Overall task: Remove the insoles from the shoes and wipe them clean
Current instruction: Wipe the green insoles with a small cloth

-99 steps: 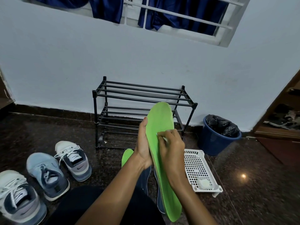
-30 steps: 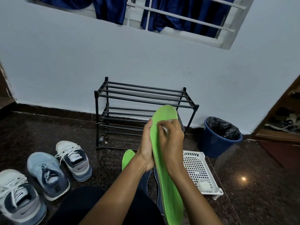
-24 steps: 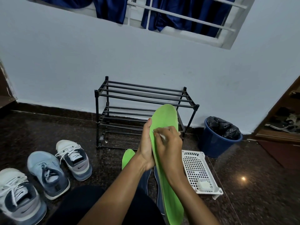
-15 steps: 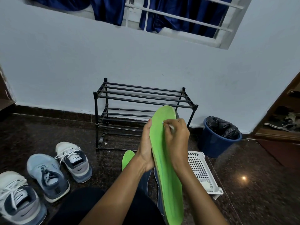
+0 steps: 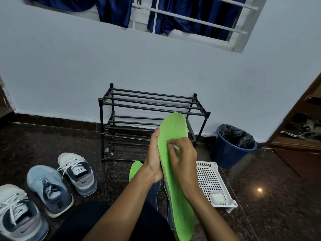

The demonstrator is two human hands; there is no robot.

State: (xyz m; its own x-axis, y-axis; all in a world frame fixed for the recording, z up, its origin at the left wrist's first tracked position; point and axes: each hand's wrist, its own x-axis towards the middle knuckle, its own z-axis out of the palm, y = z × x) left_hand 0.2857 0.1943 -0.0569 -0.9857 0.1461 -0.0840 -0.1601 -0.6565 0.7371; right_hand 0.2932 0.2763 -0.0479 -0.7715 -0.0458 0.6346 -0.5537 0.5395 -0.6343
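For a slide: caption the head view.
Left hand holds a green insole while right hand presses a small white wipe to it.

Green insole upright, small white wipe, perhaps, against it

Nike swoosh on heel of white-and-navy sneaker. Same swoosh low on heel of leftmost sneaker, at frame edge. Tongue label on white-and-navy sneaker: mark present, too small to read. No other text legible.

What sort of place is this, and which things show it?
Probably a home entryway: a black shoe rack against the wall, sneakers on the floor and a blue bin.
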